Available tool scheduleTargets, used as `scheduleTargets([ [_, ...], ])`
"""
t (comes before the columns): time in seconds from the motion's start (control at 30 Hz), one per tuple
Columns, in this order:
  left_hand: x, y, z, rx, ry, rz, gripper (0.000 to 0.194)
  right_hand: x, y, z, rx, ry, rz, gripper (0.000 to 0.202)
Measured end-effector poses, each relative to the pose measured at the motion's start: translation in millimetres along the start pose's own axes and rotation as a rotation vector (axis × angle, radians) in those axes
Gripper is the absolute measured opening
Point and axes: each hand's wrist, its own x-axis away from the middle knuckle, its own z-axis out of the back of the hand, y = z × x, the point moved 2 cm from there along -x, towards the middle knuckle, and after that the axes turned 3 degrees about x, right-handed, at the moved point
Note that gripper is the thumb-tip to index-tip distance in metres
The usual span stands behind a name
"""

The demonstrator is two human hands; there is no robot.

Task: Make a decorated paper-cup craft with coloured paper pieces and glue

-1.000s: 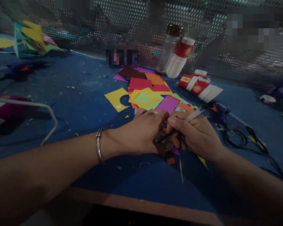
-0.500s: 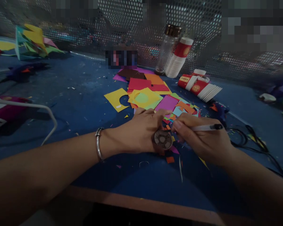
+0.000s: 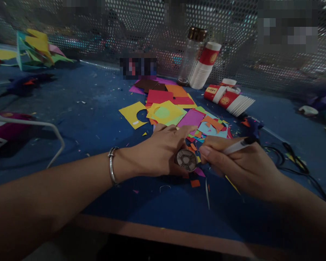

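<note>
My left hand, a silver bangle on its wrist, is closed around a small round disc. Its greyish-brown face carries dark lines and a pale centre circle, and part of its left edge is hidden by my fingers. To the right of the disc, my right hand grips a pen with a clear barrel and a black end. The pen's tip cannot be made out behind my fingers. Coloured paper scraps, among them an orange piece, lie around and beneath both hands.
Beyond my hands lie coloured papers. Behind them stand a clear bottle and stacked paper cups; more cups lie sideways. A glue gun and black cable are right, a magenta power strip left.
My right hand has shifted slightly down and right, and the pen is tilted more steeply, its tip no longer seen at the disc's upper edge. The left hand still holds the disc.
</note>
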Motion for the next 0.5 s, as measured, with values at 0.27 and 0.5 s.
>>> scheduleTargets([
  [0.27, -1.6, 2.7, 1.3, -0.009, 0.002, 0.005, 0.065, -0.8, 10.5, -17.4, -0.393, -0.031, -0.163, 0.035],
  [0.5, -4.6, 5.8, 1.3, -0.054, 0.008, -0.016, 0.044, -5.8, 18.9, -27.5, -0.497, 0.082, -0.222, 0.035],
])
